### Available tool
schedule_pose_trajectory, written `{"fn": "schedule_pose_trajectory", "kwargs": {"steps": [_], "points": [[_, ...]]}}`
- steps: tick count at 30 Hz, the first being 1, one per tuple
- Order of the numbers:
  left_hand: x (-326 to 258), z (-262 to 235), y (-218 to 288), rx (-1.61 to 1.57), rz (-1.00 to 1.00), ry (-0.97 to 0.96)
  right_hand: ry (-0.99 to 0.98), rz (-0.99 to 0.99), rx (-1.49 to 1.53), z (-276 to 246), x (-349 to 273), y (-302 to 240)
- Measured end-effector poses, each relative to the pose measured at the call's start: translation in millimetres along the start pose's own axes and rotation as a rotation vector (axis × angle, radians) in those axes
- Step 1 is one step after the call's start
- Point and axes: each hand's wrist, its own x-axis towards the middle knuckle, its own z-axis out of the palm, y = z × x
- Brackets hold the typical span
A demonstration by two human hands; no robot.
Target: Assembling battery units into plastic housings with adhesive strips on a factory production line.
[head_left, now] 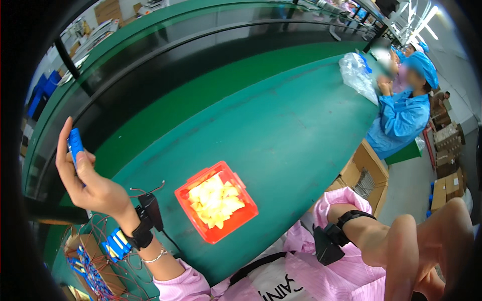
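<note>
From where I stand, the left hand is up at the left of the frame, thumb and bent fingers pinched around a blue cylindrical battery while the forefinger reaches upward past it. The battery's lower end is lost behind the thumb. Small dark marks on its blue wrap are too tiny to make out.

The right hand looms large at the lower right, fingers bent, its far side fading into the dark rim of the view; I can't tell how tightly it is closed or whether anything is in it.

The battery stands close to upright, its long axis running up the frame, the top tipped slightly left. It is held above the left end of the green workbench, well apart from the red plastic bin near the middle. The yellow pieces in that bin glare so brightly that their outlines partly wash out.

At lower left, a cardboard box holds a tangle of wires and more blue bodies, hard to separate. Dark capital letters run across the person's white shirt, partly bent by folds. At upper right, a co-worker in blue has a blurred face.
</note>
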Motion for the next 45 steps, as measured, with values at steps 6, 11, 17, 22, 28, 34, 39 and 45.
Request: {"fn": "schedule_pose_trajectory", "kwargs": {"steps": [6, 11, 17, 22, 28, 34, 39, 45], "points": [[0.4, 1.7, 4.7, -0.019, 0.017, 0.031, -0.018, 0.031, 0.12, -13.4, -29.4, -19.5], [0.1, -3.7, 4.1, 0.04, 0.01, 0.025, -0.034, 0.056, 0.187, -33.2, -48.9, -34.7], [1.7, 2.0, 9.3, 0.021, 0.0, 0.028, -0.048, 0.091, 0.171, -34.6, -28.9, -18.2], [0.1, -1.9, 5.1, 0.035, -0.003, 0.015, -0.057, 0.146, 0.165, -18.9, -28.9, 5.1], [1.1, -2.7, 4.8, 0.055, -0.023, 0.002, -0.064, 0.195, 0.144, -21.7, -15.2, 16.4], [0.2, 0.8, 6.7, 0.022, -0.004, -0.012, -0.072, 0.251, 0.142, -19.5, -21.5, 15.6], [1.4, -11.4, 4.0, 0.049, -0.025, 0.0, -0.107, 0.301, 0.166, -40.1, -16.3, 10.1], [-0.7, -5.5, 7.5, 0.093, -0.033, 0.006, -0.125, 0.329, 0.141, -32.5, 16.2, 44.9]]}}
